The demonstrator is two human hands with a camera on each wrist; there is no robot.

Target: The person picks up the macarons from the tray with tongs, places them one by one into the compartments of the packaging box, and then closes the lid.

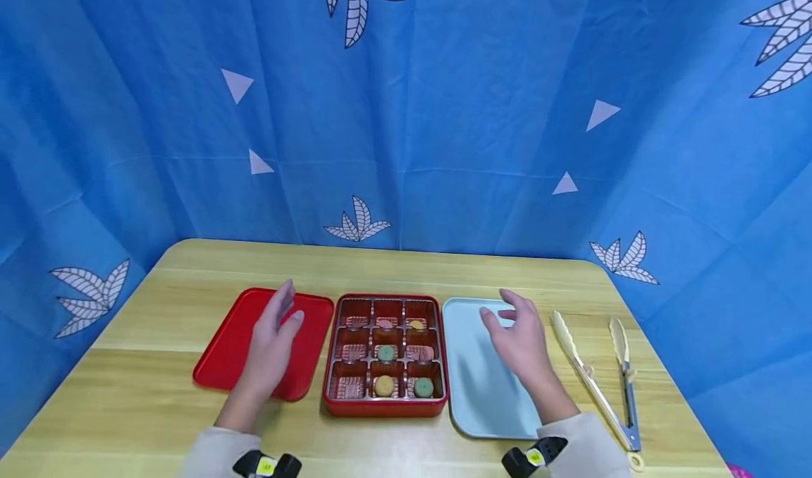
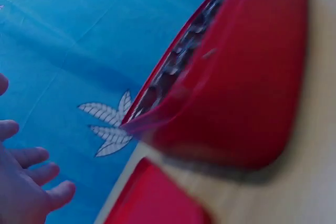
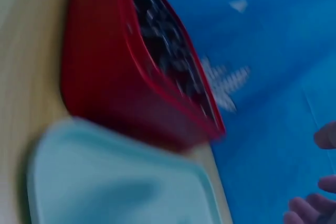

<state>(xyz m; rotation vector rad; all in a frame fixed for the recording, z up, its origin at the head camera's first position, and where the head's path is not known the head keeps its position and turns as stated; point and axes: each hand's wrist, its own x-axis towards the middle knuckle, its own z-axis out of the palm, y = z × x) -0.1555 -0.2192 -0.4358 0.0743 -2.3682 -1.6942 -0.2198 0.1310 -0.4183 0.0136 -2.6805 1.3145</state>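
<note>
My left hand is held over the red tray, thumb apart from the straight fingers, holding nothing. Over the pale blue tray, my right hand hovers, also empty, its fingers loosely bent. Between the trays stands a red box with a clear divided insert of three rows of three compartments. Inside it sit small round cookie-like pieces: a green one in the centre, a yellow one at front middle and another green piece at front right. Pinkish and yellow pieces show farther back.
Metal tongs with pale scalloped tips lie spread at the right side of the wooden table. A blue patterned curtain hangs behind the table's back edge.
</note>
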